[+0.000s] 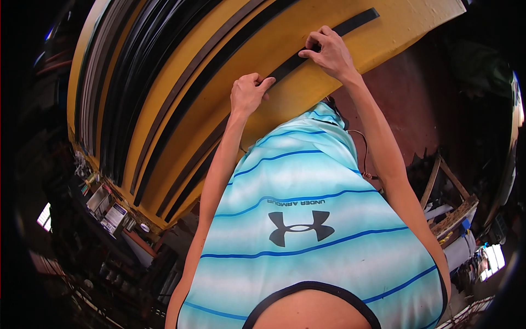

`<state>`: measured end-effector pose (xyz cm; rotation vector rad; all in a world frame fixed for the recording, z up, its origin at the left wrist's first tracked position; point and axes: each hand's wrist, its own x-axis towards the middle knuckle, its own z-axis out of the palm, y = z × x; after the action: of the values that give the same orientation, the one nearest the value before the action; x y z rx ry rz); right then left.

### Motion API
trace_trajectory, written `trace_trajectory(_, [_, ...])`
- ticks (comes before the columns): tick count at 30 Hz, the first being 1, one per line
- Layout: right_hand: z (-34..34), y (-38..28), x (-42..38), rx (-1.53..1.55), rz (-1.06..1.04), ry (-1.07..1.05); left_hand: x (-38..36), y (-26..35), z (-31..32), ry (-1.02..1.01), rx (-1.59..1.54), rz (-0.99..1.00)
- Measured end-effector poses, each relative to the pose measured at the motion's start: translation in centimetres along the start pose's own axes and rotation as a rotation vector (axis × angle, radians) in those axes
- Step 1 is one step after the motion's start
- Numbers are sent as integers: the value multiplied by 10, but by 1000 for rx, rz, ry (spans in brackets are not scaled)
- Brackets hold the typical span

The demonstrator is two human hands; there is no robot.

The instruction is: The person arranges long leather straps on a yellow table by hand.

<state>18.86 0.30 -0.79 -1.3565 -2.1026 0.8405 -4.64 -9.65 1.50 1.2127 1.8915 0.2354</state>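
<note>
Where one dark strip (287, 68) lies across the yellow tabletop (419, 17) with its end toward 1 o'clock, the head view shows the left hand (251, 94) near 12 and the right hand (327, 52) at 1, both at that strip. Each hand's fingers curl toward the thumb, though I cannot tell whether either grip is clamped on it. One brown length (182, 81) and one black length (203, 78) curve singly toward 10, two more ends show toward 8, and the packed bundle (143, 55) past 10 defies counting.
</note>
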Motion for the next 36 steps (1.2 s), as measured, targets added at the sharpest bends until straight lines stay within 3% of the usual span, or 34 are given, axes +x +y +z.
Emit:
trace_trajectory(10, [6, 0, 0, -30, -8, 3, 0, -1, -3, 3, 21, -13])
trace_trajectory(13, [9, -6, -5, -130, -97, 64, 1, 4, -6, -15, 31, -67])
trace_trajectory(17, [16, -22, -19, -213, -133, -30, 1, 4, -7, -23, 50, -109])
trace_trajectory(19, [35, -32, -32, -281, -459, 31, 2, 0, -6, -11, 66, -88])
trace_trajectory(20, [47, -35, -42, -285, -454, -125, 3, -3, -6, -5, 90, -60])
trace_trajectory(25, [60, -28, -54, -372, -452, -268, 3, -2, -7, -57, -28, -126])
trace_trajectory(36, [-28, 57, -20, -698, -243, -51, -1, 1, -6, -24, -59, -96])
